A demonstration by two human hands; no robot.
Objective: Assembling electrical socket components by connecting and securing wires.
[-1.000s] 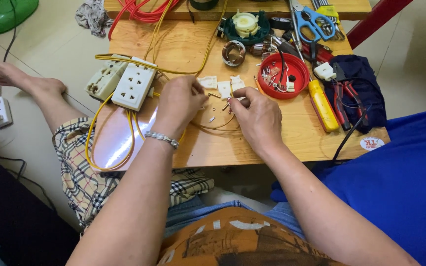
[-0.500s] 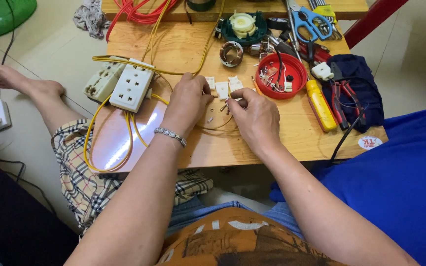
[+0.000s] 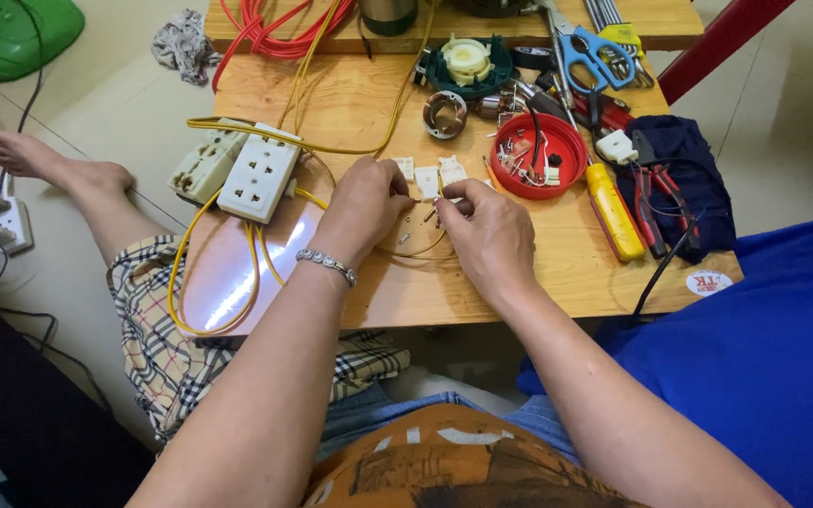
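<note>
Two hands low over the wooden table [image 3: 519, 282], close together, wrists toward you. Your left hand [image 3: 361, 209], bracelet on the wrist, has fingers curled in and pressed on something small; can't tell what, it's hidden under the fingers. Your right hand [image 3: 489, 233] pinches a small white plastic part [image 3: 451, 172] at thumb and fingertips. A second white part [image 3: 426, 181] sits between the hands, with thin bare wire [image 3: 421, 249] looping on the wood just below them. Left of your left hand: white socket block [image 3: 258, 177] on yellow cable [image 3: 190, 273]. Right of your right hand: red dish [image 3: 538, 155] of small bits, yellow-handled tool [image 3: 613, 212] beside it. Farther back: blue-handled scissors [image 3: 590, 52], red cables [image 3: 270, 28].
</note>
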